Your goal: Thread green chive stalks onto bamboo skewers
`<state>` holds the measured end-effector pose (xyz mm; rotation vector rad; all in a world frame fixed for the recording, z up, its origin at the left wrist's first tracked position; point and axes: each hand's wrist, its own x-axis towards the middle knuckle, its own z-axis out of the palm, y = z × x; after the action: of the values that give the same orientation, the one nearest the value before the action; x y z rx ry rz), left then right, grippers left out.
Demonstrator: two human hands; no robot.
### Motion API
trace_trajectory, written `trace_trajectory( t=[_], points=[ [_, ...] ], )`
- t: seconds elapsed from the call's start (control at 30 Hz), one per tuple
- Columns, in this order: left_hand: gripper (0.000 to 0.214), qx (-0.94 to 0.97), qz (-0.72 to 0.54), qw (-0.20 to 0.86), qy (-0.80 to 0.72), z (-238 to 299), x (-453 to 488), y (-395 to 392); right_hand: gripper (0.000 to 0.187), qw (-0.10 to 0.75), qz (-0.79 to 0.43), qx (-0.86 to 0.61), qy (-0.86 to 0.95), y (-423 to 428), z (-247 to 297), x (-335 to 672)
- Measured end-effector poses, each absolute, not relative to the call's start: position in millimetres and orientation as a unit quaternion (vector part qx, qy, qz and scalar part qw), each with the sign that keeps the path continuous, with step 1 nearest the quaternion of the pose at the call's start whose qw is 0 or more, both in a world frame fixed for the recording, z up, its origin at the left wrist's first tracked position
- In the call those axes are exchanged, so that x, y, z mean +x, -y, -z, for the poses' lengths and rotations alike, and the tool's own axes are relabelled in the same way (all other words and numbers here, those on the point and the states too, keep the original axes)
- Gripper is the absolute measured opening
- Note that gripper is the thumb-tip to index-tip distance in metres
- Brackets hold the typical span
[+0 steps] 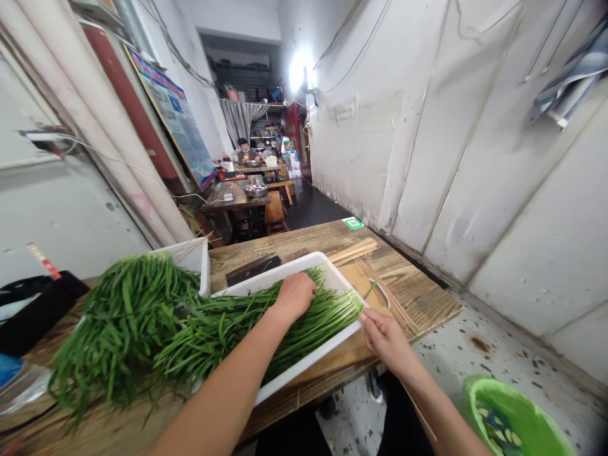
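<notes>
A white plastic tray (327,345) holds a thick heap of green garlic chives (327,310), their pale cut ends toward the right. My left hand (297,294) is on top of the heap, its fingers curled down among the stems; the fingertips are hidden. At the tray's right corner, my right hand (386,332) is closed, thumb and forefinger close to the pale chive ends. A thin bamboo skewer (425,421) sticks out below my right wrist and seems to run into that hand.
Loose bamboo skewers (356,251) and a wooden board (354,275) lie on the wooden table (432,301). More chives (128,310) overflow a second white tray (205,266) at left. A green bin (517,418) stands on the floor at right. Farther back, a person (247,154) sits at a table.
</notes>
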<state>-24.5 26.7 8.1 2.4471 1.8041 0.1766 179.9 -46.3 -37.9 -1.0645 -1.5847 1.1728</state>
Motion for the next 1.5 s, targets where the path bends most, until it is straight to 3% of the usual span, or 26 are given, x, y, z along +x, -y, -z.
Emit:
trace_trajectory(
  t=[0.17, 0.43, 0.73, 0.97, 1.2, 1.33, 1.5],
  points=[
    [0.015, 0.838, -0.029, -0.050, -0.542, -7.4, -19.7, -25.8, 0.034, 0.432, -0.474, -0.427, 0.638, 47.5, 37.4, 180.0],
    [0.019, 0.841, -0.026, -0.052, -0.538, 0.1, -18.3, -31.4, 0.036, 0.431, -0.463, -0.425, 0.648, 45.3, 41.5, 181.7],
    [0.022, 0.756, -0.193, 0.095, -0.618, 11.7, -31.5, -40.4, 0.037, 0.428, -0.471, -0.425, 0.644, 46.1, 38.1, 181.2],
    [0.020, 0.758, -0.222, 0.074, -0.609, 9.1, -27.3, -40.0, 0.035, 0.427, -0.468, -0.430, 0.644, 45.9, 36.6, 181.0],
    [0.021, 0.788, -0.166, 0.068, -0.589, 7.6, -21.9, -34.9, 0.036, 0.428, -0.479, -0.427, 0.637, 45.9, 36.6, 180.1],
    [0.019, 0.777, -0.254, 0.069, -0.572, 3.1, -15.9, -32.0, 0.037, 0.432, -0.482, -0.423, 0.634, 44.7, 36.0, 179.4],
    [0.019, 0.717, -0.350, 0.209, -0.566, -1.7, -2.6, -26.9, 0.035, 0.439, -0.478, -0.417, 0.636, 43.8, 36.4, 179.0]
  ],
)
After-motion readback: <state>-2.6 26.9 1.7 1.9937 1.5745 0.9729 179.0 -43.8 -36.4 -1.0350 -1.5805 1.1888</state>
